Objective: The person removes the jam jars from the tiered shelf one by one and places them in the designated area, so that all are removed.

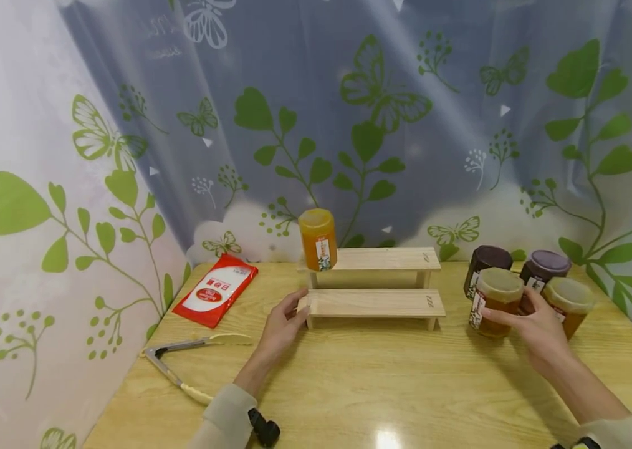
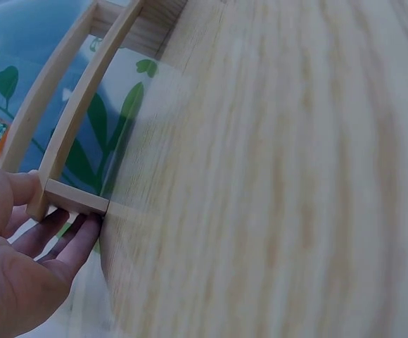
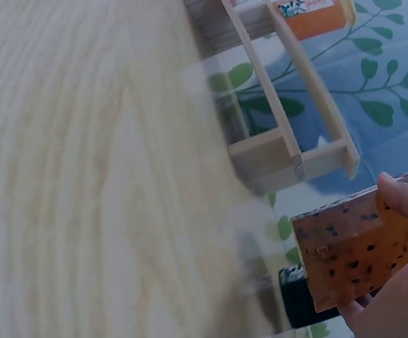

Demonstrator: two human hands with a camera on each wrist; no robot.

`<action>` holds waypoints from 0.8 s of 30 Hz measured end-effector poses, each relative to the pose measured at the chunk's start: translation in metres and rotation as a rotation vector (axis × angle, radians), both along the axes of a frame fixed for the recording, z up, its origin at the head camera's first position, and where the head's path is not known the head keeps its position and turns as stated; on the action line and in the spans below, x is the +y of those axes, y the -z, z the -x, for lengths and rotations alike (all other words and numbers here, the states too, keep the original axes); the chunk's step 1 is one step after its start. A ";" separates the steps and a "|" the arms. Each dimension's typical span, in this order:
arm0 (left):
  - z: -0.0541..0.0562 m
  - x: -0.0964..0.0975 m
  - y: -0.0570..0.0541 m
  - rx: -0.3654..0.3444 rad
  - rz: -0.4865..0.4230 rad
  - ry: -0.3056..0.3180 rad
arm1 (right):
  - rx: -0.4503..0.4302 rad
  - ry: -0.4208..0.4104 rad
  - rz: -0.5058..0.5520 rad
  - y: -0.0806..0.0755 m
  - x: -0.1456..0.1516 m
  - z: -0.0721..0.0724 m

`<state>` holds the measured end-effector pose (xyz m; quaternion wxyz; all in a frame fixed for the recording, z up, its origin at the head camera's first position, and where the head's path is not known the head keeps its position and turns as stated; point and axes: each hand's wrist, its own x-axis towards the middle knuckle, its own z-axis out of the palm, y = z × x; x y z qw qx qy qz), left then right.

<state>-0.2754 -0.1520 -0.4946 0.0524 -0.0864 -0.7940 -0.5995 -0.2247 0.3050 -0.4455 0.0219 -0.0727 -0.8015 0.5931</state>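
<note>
My left hand (image 1: 284, 321) grips the left end of a two-step wooden stand (image 1: 372, 302), its thumb at the step and its fingers around the end leg (image 2: 77, 197). A jar of orange jam (image 1: 318, 243) stands at the left of the upper step. On the right, my right hand (image 1: 540, 324) holds a jar of amber jam with dark seeds (image 3: 362, 246), thumb on one side and fingers on the other. Close behind that jar are two dark jars with purplish lids (image 1: 490, 257) (image 1: 546, 265), and another amber jar (image 1: 571, 302) is beside the hand.
A red and white bag (image 1: 216, 290) lies at the table's back left. In front of it rest spread tongs (image 1: 172, 368) with pale tips. A patterned curtain (image 1: 316, 125) hangs behind the wooden table (image 1: 383, 386) and along its sides.
</note>
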 end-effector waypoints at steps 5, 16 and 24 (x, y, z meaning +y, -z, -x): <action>0.000 0.000 -0.001 0.002 0.009 -0.004 | -0.001 0.017 -0.001 0.010 0.009 0.001; -0.013 0.008 -0.023 -0.020 -0.002 0.001 | 0.000 0.012 0.015 0.022 0.015 0.003; 0.001 0.000 0.000 -0.005 0.013 -0.007 | 0.014 0.040 0.018 0.032 0.017 0.003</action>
